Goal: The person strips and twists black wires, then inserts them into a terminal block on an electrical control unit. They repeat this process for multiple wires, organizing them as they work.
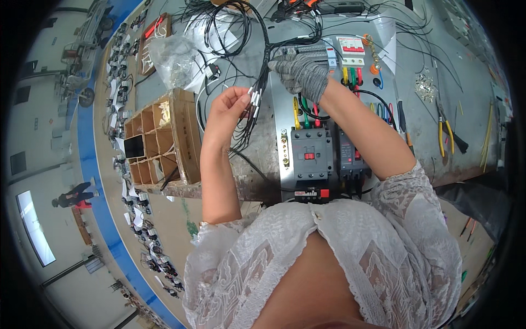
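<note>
My left hand is bare and closed, pinching black wires that end in white marker sleeves. These wires belong to a bundle of black wires running down from the back of the bench. My right hand, in a grey knitted glove, reaches across a metal mounting panel. Its fingers are bent and pressed together, the fingertips against or right beside the bundle; what they grip is hidden. Under and near that hand are a terminal strip, a black contactor and a white circuit breaker.
Left of the panel stands a cardboard compartment box, with a clear plastic bag behind it. Yellow-handled pliers, a screwdriver and small metal terminals lie to the right. Loose wires cross the bench's back.
</note>
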